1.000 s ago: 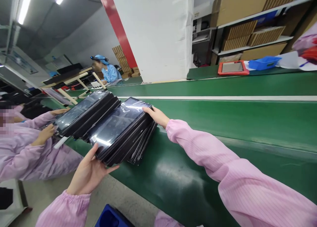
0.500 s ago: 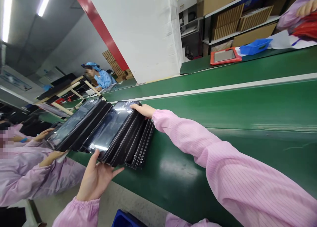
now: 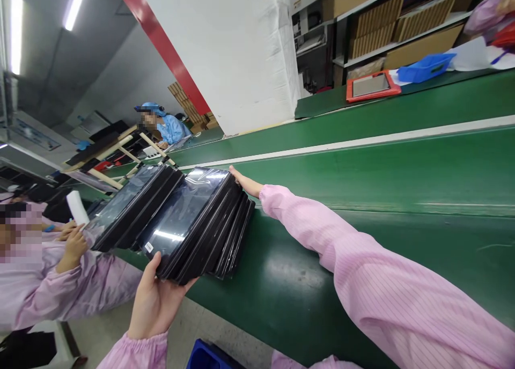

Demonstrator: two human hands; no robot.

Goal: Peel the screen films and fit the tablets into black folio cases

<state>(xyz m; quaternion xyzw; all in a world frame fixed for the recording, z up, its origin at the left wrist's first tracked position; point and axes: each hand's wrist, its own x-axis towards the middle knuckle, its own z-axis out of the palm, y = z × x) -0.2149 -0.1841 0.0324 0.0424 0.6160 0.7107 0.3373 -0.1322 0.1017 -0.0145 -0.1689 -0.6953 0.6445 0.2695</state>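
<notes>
In the head view, the main stack of dark glossy panels (image 3: 185,208) is seen on the green table (image 3: 289,283), near its front edge, tilted and fanned out so that the panels lean on one another. A small white label (image 3: 149,247) is shown at the near corner of the top panel. The near end of the stack is met by the left hand (image 3: 156,307), which is half open and cupped, its thumb laid at the top panel's edge and its other fingers partly hidden lower down; whether a firm grip is taken cannot be told. The far end is touched by the right hand (image 3: 246,184), stretched out with one digit raised along the edge; the rest of its fingers are hidden, so its hold cannot be told either. Just beside this stack, on the left, a second stack (image 3: 129,205) of similar panels is leaned over. Beyond it, the hands of a co-worker (image 3: 74,245) in a pink sleeve are seen near a white strip (image 3: 76,208). Farther back, a red-framed tablet (image 3: 373,86) and a blue tray (image 3: 426,68) are placed near each other.
</notes>
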